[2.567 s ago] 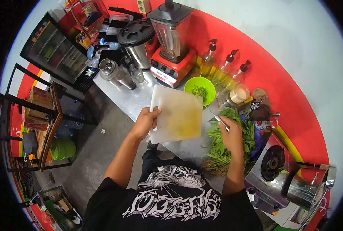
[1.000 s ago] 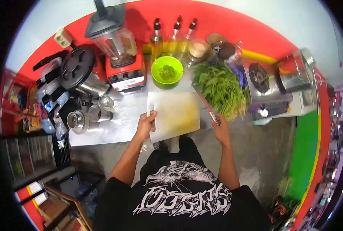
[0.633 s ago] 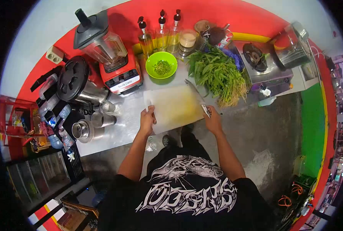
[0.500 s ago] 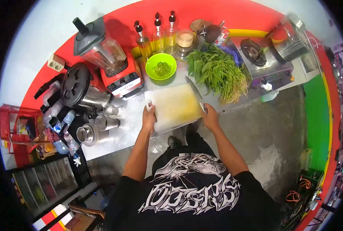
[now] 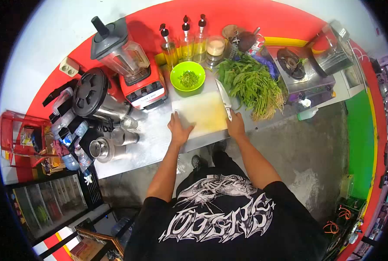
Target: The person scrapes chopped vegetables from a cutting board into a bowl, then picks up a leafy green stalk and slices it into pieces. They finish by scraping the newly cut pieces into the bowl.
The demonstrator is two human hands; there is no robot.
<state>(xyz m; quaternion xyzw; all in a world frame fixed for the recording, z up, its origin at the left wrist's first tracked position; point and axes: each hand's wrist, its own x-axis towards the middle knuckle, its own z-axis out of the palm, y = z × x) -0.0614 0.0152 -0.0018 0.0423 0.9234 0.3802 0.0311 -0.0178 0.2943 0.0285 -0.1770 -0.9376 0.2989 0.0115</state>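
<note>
A white cutting board [image 5: 198, 112] with a yellowish stain lies on the metal table [image 5: 148, 141]. At the board's left edge, my left hand [image 5: 179, 128] has its fingers apart and holds nothing. My right hand [image 5: 235, 124], at the board's right edge, is closed around the handle of a knife [image 5: 224, 96], whose blade points away from me. Just beyond the board stands a green bowl [image 5: 175, 75] with chopped green pieces [image 5: 188, 79] inside. A large bunch of leafy greens [image 5: 252, 87] lies to the right of the knife.
On the left stand a red blender [image 5: 144, 89], a steel pot with a black lid [image 5: 88, 93] and metal cups [image 5: 125, 136]. Pump bottles [image 5: 186, 45] and a jar [image 5: 215, 47] line the back. A gas stove [image 5: 295, 71] is at the right.
The board, earlier held up and tilted between both hands, now lies lower on the table. My left hand has let go of its edge and spread its fingers. The whole view has shifted slightly.
</note>
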